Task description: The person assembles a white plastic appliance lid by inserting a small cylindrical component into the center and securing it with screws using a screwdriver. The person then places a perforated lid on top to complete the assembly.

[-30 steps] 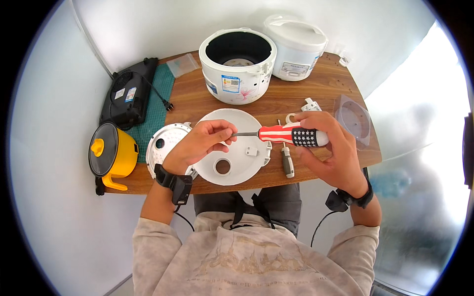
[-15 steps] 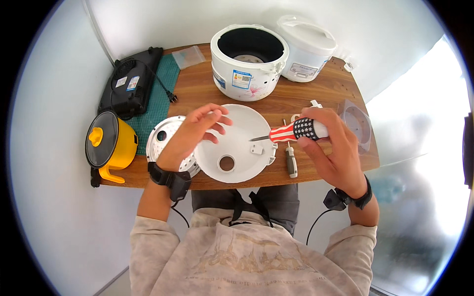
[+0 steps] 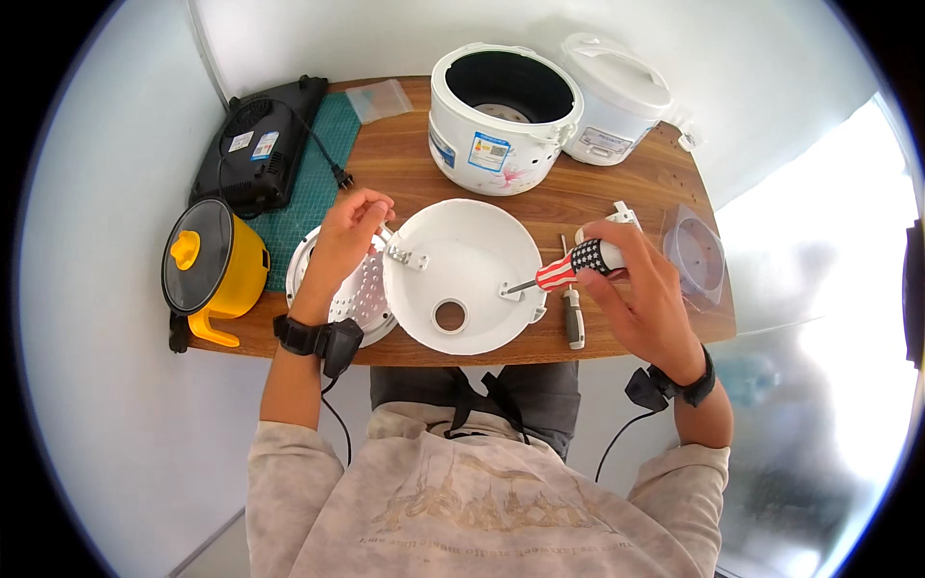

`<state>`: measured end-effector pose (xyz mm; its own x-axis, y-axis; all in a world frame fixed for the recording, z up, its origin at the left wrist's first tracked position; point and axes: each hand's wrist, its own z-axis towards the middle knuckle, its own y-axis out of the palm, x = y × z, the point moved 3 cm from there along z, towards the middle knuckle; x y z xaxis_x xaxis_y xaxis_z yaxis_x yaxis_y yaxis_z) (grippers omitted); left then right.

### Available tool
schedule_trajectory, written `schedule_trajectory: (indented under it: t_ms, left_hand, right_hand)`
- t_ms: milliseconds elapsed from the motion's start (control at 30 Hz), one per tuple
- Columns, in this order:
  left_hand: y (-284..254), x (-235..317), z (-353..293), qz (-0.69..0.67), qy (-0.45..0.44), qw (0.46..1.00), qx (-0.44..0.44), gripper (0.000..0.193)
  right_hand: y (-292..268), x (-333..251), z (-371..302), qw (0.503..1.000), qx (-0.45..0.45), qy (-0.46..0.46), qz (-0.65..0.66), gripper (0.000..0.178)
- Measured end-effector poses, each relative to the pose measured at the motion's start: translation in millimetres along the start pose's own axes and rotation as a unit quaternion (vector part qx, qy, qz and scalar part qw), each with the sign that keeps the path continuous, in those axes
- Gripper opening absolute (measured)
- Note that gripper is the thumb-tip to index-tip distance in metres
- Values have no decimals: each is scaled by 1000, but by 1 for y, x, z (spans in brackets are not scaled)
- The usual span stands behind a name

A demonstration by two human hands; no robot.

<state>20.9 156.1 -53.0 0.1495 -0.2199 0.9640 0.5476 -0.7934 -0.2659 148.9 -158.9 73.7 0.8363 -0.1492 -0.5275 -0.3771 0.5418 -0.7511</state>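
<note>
A round white plastic cover (image 3: 467,260) with a hole near its front lies on the wooden table (image 3: 405,159). My right hand (image 3: 641,294) grips a screwdriver (image 3: 570,268) with a red, white and dark patterned handle; its tip rests at a metal bracket on the cover's right rim. My left hand (image 3: 347,236) hovers over a perforated metal disc (image 3: 356,294) to the left of the cover, fingertips pinched together; whether something small is between them I cannot tell.
An open white rice cooker body (image 3: 501,106) and its lid part (image 3: 617,96) stand at the back. A yellow pot (image 3: 212,270), a black appliance (image 3: 260,144) on a green mat, a second screwdriver (image 3: 573,318) and a clear plastic cup (image 3: 699,255) surround the work.
The screwdriver has swung from lying level over the cover to pointing down at its right bracket. My left hand has left the cover and moved left, lifting with pinched fingers.
</note>
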Motion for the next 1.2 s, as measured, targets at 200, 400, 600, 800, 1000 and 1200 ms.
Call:
schedule_trajectory:
  t_ms: [200,400,600,800,1000,1200]
  left_hand:
    - [-5,-12,1,-7,-17,1000,14,21]
    - [-5,-15,0,17,-26,999,15,20]
    - [0,-35,8,108,16,994,13,23]
    - [14,-32,-1,167,34,985,17,33]
    - [24,-17,-7,173,4,985,-19,45]
    - [35,-16,-11,133,-11,991,-26,46]
  right_hand:
    - [10,3,2,1000,-7,-11,-6,38]
    - [10,-2,4,1000,-19,-16,-3,37]
    - [11,-3,6,998,-26,-51,-14,37]
    - [15,-5,8,997,-47,-53,-14,38]
    - [16,-6,6,997,-69,-38,-4,36]
    - [14,-3,4,997,-73,-33,9,35]
